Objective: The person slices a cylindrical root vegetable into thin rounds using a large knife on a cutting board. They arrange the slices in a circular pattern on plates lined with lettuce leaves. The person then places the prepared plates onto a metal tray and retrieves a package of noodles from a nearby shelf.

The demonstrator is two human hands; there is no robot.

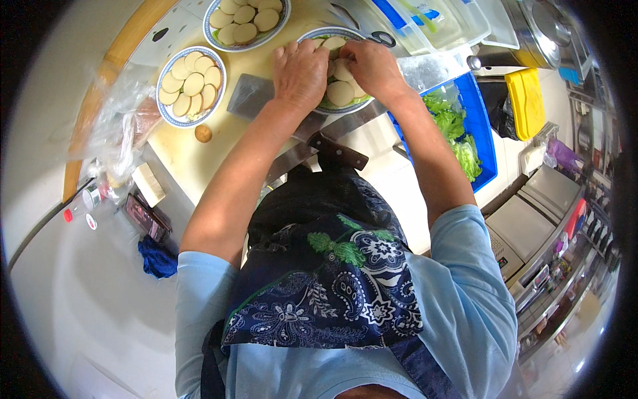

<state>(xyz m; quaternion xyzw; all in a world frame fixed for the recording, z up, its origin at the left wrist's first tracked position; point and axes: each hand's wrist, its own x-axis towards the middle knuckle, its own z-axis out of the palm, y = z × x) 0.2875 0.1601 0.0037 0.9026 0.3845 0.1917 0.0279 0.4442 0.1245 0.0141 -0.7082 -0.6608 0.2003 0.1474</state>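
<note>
My left hand (301, 72) and my right hand (371, 67) are over a blue-rimmed plate (344, 110). Pale round slices (340, 94) lie on green leaves in it. The left fingers curl down at the plate's left side, their tips hidden. My right fingertips bend in among the slices; whether either hand grips one cannot be seen. Beneath my left forearm lies a cleaver, its blade (251, 95) on the yellowish cutting board (174, 154) and its dark wooden handle (339, 152) jutting past the edge toward me. Two similar plates hold overlapping slices, one at left (192, 122) and one behind (244, 49).
A small brown round piece (203, 133) sits near the left plate. Scissors (383, 38) and clear plastic containers (438, 30) stand at back right. Lettuce (451, 119) fills a blue crate (488, 149) below. Plastic bags (119, 119) and a phone (144, 217) are at left.
</note>
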